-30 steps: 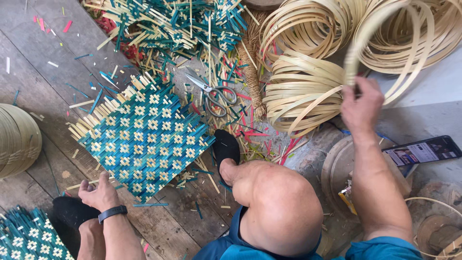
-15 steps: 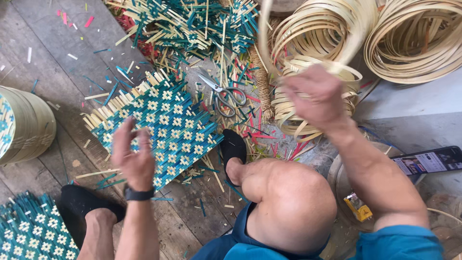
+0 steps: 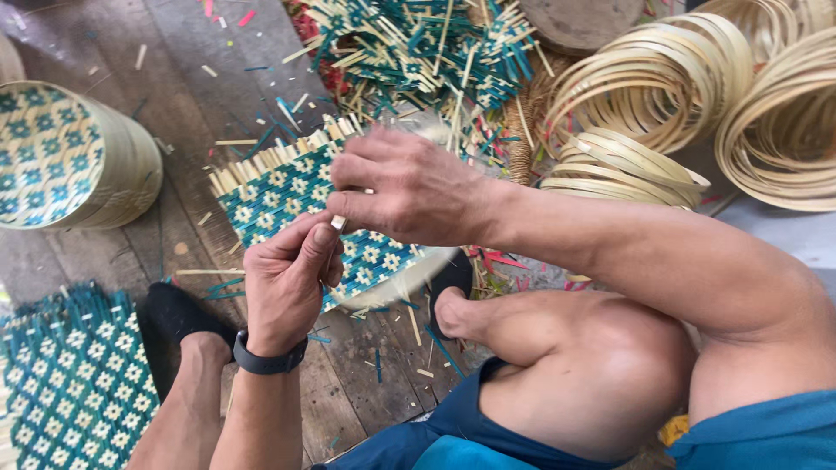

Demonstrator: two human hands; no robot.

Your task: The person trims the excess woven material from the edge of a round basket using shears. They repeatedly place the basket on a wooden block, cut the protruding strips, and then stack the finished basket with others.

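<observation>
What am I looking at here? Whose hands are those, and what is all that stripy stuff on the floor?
The camera sits on a person's head and looks down, so you see their own hands and knees. The left hand, with a dark wristband, and the right hand meet and pinch a thin pale strip between their fingers. Under them, on the wooden floor, lies a woven mat of teal and cream. A round woven basket lies to the left, coils of pale strips to the right, and loose cut sticks at the top.
</observation>
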